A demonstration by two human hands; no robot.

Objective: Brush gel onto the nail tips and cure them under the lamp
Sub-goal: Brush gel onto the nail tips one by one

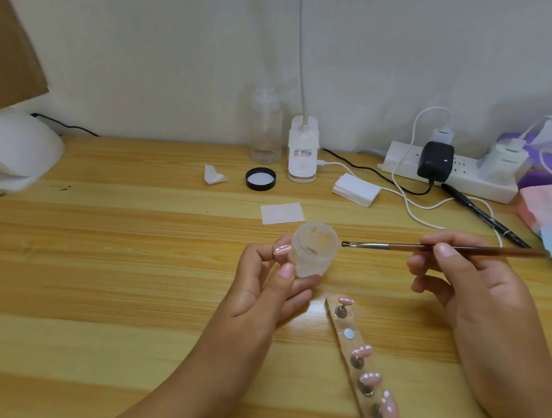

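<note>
Head, left hand (263,292) grips jar (314,251); right hand (467,285), brush (395,246)

White charger (505,161) — faint grey "PISEN"; lamp base (303,152) label — too blurred to read.

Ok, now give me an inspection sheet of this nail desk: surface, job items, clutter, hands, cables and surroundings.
Surface: wooden table, striped grain.
Job's things: open gel jar; brush; nail tips on a clear holder strip; black lid lying inside-up; curing lamp at the far left.
Clutter: clear bottle, stack of wipes, flat wipe, crumpled wipe, pen, coloured packets at right.
Grippers: left hand holds the jar; right hand pinches the brush, bristles just outside the jar.
Cables: power strip with black adapter; white cable loops across the table; black cable behind the curing lamp.
Surroundings: pale wall, desk lamp base.
</note>
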